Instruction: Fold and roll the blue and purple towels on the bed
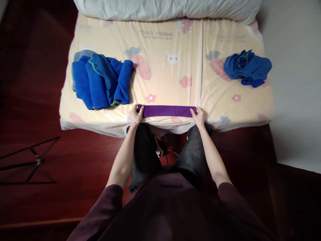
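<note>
A purple cloth (168, 111), folded into a long narrow strip, stretches level along the near edge of the bed. My left hand (136, 115) pinches its left end, thumb on top. At the opposite end, my right hand (198, 117) grips the strip between thumb and fingers. Just beyond my left hand lie several rolled blue cloths (100, 80), side by side, some with green edging. Farther off to the right sits a crumpled blue cloth (247, 68) with a bit of green trim.
The bed has a yellow printed sheet (170, 77) with strawberries and flowers. A white quilt (170, 9) is bunched along its far side. A black tripod's legs (37, 161) stand on the dark red floor at left. A pale wall (296, 83) borders the right.
</note>
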`<action>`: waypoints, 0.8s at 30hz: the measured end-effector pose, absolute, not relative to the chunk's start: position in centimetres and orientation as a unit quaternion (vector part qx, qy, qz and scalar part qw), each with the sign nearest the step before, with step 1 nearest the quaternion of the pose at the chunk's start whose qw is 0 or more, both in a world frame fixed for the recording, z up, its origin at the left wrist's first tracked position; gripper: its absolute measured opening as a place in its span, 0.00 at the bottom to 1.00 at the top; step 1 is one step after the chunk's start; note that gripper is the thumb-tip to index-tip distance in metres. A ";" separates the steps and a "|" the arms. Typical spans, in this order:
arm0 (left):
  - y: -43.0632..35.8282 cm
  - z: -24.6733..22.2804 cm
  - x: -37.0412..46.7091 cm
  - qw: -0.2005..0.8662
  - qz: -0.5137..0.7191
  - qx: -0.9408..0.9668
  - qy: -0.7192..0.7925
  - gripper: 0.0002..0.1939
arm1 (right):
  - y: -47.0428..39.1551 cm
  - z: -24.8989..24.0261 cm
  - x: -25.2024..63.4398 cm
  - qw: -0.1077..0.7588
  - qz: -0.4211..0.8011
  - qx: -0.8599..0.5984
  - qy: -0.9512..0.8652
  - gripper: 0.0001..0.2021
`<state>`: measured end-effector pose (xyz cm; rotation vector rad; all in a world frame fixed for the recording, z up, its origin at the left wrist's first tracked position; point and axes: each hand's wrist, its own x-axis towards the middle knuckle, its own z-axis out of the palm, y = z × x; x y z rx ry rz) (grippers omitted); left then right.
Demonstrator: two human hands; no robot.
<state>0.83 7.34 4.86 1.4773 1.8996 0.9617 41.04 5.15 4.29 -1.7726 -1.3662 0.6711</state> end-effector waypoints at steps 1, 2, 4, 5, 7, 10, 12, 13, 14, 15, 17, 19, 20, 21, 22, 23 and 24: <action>7.5 5.0 0.9 0.275 0.352 0.548 0.707 0.15 | 5.1 4.4 41.0 0.380 0.262 -0.704 -0.540 0.20; 7.7 5.1 0.9 0.279 0.347 0.546 0.710 0.15 | 5.1 4.6 40.9 0.367 0.252 -0.710 -0.545 0.20; 7.9 5.4 1.0 0.283 0.342 0.538 0.717 0.17 | 4.9 5.0 40.9 0.335 0.202 -0.723 -0.568 0.20; 7.8 5.7 1.0 0.278 0.345 0.531 0.723 0.18 | 4.8 5.4 40.8 0.317 0.166 -0.727 -0.586 0.22; 6.8 6.4 1.2 0.248 0.373 0.509 0.736 0.20 | 4.6 6.2 40.7 0.272 0.095 -0.723 -0.628 0.23; 3.4 7.5 2.6 0.223 0.440 0.442 0.749 0.20 | 5.2 7.7 39.8 0.223 0.046 -0.683 -0.694 0.21; 0.9 8.1 4.8 0.310 0.475 0.375 0.733 0.16 | 6.2 8.4 38.7 0.225 0.045 -0.643 -0.731 0.21; 0.0 8.2 6.1 0.387 0.485 0.337 0.708 0.14 | 6.7 8.6 38.1 0.229 0.050 -0.623 -0.746 0.22; -0.5 8.4 7.6 0.469 0.495 0.287 0.672 0.13 | 7.1 8.6 37.4 0.228 0.057 -0.607 -0.759 0.23; -0.7 8.5 9.0 0.545 0.505 0.235 0.627 0.12 | 7.4 8.4 36.8 0.219 0.067 -0.595 -0.771 0.24; 0.0 8.7 11.4 0.644 0.520 0.126 0.547 0.11 | 7.6 7.7 35.9 0.184 0.088 -0.581 -0.788 0.25; 1.5 8.7 12.7 0.675 0.535 0.029 0.508 0.09 | 7.3 6.7 35.5 0.147 0.099 -0.581 -0.794 0.26; 2.4 8.7 13.0 0.673 0.545 -0.012 0.500 0.11 | 7.1 6.2 35.5 0.135 0.099 -0.584 -0.794 0.27; 3.1 8.6 13.0 0.666 0.556 -0.046 0.495 0.14 | 7.0 5.9 35.6 0.128 0.097 -0.586 -0.794 0.27; 3.8 8.4 13.0 0.656 0.570 -0.071 0.489 0.16 | 6.9 5.6 35.7 0.124 0.094 -0.587 -0.794 0.28; 4.5 8.2 12.9 0.648 0.584 -0.084 0.482 0.17 | 6.8 5.4 35.8 0.122 0.092 -0.586 -0.795 0.28; 5.0 8.0 12.9 0.640 0.597 -0.088 0.475 0.17 | 6.9 5.3 36.0 0.122 0.091 -0.584 -0.797 0.28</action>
